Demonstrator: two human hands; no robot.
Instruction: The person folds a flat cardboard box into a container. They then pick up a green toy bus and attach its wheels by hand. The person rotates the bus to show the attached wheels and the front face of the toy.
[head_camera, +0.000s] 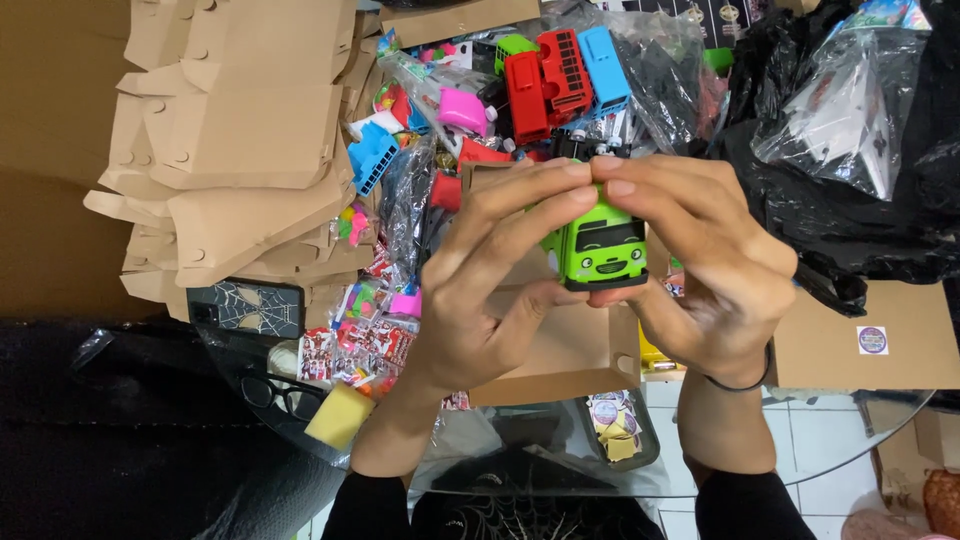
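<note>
Hands meet at the middle of the view around a small green toy bus (603, 248). The left hand (490, 290) has its grip closed on the bus, fingertips across the roof and thumb under the front. The right hand (705, 270) grasps it too, fingers over the top and thumb beneath, so the toy sits raised above the glass worktop (850, 440) with its windscreen turned toward the camera, apparently for a look. Just under the hands lies a flat brown cardboard box (570, 355). Behind them red and blue toy buses (565, 72) lie in a pile of bagged toys. A stack of folded cardboard boxes (235, 150) stands to the left, black plastic bags (860, 200) to the right.
</note>
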